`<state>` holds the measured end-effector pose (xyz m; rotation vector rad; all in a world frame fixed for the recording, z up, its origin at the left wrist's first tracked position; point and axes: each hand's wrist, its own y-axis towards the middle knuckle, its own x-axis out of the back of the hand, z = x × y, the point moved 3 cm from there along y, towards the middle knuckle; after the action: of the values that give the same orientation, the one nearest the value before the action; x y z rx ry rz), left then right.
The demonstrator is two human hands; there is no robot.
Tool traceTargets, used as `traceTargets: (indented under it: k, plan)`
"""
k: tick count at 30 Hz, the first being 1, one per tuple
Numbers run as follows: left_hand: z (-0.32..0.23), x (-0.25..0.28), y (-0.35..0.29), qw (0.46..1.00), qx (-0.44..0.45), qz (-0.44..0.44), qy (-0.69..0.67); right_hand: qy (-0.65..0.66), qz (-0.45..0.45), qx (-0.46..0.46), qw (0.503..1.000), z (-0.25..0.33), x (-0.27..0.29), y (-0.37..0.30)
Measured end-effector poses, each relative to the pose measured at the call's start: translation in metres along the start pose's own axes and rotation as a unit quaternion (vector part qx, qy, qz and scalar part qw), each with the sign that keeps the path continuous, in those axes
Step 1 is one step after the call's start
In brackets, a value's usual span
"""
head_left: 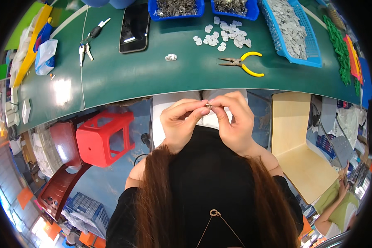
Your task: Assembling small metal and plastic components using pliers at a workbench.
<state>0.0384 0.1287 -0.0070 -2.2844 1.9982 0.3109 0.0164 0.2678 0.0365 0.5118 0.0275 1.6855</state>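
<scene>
My left hand (181, 123) and my right hand (237, 120) meet over my lap, just in front of the table's near edge. Thumb and forefinger of each hand are closed on a small shiny metal piece (208, 106); the fingertips cover much of it. On the green table (124, 74) beyond lie pliers with yellow handles (252, 64), their jaws slightly apart. A loose pile of small whitish clear parts (235, 34) lies farther back. A few similar parts (170, 57) sit together nearer to me.
Two blue trays of small metal parts (177, 8) (235, 5) and a light blue basket (314, 60) of whitish parts stand at the back. A black phone (135, 29) and keys (84, 53) lie left. A red stool (96, 142) and wooden chair (306, 165) flank me.
</scene>
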Motion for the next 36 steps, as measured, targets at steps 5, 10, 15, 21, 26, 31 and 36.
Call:
traceTargets:
  k: [5, 10, 15, 21, 26, 31, 36]
  plan:
    - [0.0, 0.001, 0.0, 1.0, 0.009, 0.02, 0.018, -0.009, -0.018, -0.004, 1.0, 0.002, 0.0, 0.001]
    - [0.0, -0.005, -0.001, 1.0, -0.009, 0.028, -0.002, -0.005, -0.042, 0.019, 0.999, -0.002, 0.001, -0.002]
    - [-0.001, -0.008, 0.0, 1.0, 0.012, 0.019, 0.01, -0.013, -0.047, 0.026, 0.998, -0.001, 0.002, -0.002]
    - [-0.003, -0.012, 0.001, 1.0, 0.029, 0.009, 0.002, -0.022, -0.055, 0.029, 0.998, -0.002, 0.001, -0.002]
    - [0.002, -0.012, 0.0, 0.999, 0.031, 0.0, -0.009, -0.028, -0.056, 0.017, 0.998, -0.006, -0.001, -0.004]
    - [-0.001, -0.016, 0.001, 0.999, 0.048, -0.002, 0.001, -0.012, -0.058, -0.001, 0.998, -0.008, 0.001, -0.005]
    - [0.002, -0.013, 0.005, 0.998, 0.053, 0.007, -0.028, -0.015, -0.064, 0.014, 0.998, -0.008, 0.004, -0.003]
